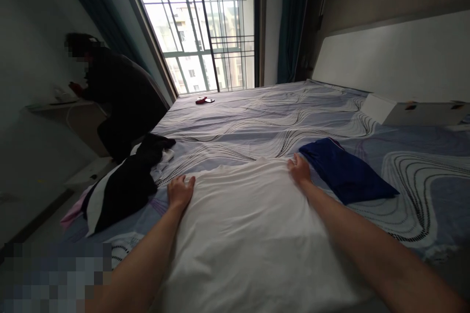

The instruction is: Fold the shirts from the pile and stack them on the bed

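A white garment (249, 225) lies spread over the near part of the bed, its far edge slightly wavy and its surface lightly creased. At its far left corner, my left hand (179, 191) is closed on the cloth, thumb toward the garment and fingertips partly hidden. My right hand (300, 170) grips the far right corner with bent fingers. Just beyond the right hand, a folded dark blue garment (341, 171) rests on the sheet. Left of my left hand is a heap of black and white clothes (128, 190), with some pink cloth (75, 208) under it.
A patterned grey-blue bedsheet (238, 127) covers the bed. A white box (422, 112) sits by the headboard (396, 54) at right. A small red item and a phone (209, 100) lie near the window. Another person (121, 88) bends at a small shelf (55, 106) on the left.
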Available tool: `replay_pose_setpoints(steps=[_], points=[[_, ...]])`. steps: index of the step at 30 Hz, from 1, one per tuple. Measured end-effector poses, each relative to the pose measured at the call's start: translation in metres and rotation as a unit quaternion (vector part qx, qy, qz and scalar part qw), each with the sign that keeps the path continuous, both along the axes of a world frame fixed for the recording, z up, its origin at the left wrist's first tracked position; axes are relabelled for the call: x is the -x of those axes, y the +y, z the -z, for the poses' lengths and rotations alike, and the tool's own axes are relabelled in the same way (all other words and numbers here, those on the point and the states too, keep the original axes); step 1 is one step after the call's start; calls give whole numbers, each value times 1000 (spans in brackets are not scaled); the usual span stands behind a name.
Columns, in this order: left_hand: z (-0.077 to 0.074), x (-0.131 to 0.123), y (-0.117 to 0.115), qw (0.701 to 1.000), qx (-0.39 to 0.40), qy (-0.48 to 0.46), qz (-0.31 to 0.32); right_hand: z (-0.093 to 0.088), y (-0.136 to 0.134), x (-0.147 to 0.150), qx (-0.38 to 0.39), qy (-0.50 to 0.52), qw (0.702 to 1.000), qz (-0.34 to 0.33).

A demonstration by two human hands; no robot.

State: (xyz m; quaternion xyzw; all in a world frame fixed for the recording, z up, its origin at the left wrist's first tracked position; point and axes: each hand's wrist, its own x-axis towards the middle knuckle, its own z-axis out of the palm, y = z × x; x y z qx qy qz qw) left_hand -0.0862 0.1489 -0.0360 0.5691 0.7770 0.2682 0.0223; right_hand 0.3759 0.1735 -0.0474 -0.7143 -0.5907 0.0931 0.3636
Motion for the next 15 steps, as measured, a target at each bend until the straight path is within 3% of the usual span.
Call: replay_pose_setpoints(steps=[3,9,15], points=[[-2,12,8,1000,0,-12,0,5,14,-31,19,58,996,71],[-6,33,18,992,-49,-109,46,13,31,-62,47,18,999,21],[5,46,29,955,-155,-251,-14,17,45,-80,10,169,985,-20]])
